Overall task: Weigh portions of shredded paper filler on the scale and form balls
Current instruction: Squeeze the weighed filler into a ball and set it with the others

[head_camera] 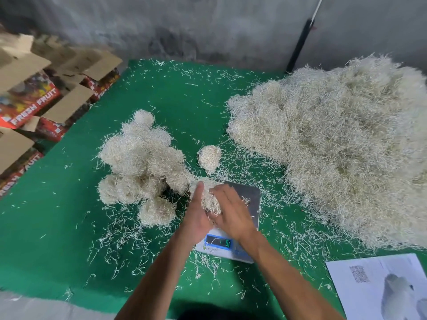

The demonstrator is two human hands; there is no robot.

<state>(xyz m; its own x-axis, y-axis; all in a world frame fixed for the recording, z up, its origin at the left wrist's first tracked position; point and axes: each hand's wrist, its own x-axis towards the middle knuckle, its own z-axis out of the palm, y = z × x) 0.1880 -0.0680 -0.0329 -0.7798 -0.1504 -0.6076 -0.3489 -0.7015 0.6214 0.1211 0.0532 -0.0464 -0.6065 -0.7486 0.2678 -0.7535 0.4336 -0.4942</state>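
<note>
Head view: both hands (216, 210) cup a paper wad (208, 195) above the scale (248, 199) (green cloth (69, 227) open leftward).

Bare green cloth (184, 107) runs open between the ball cluster (141, 162) and loose pile (335, 146).

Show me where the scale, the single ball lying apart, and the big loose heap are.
scale (250, 197): head view, bare grey platform.
single ball (209, 158): head view, its middle.
loose heap (342, 146): head view, centre of the heap.
</note>
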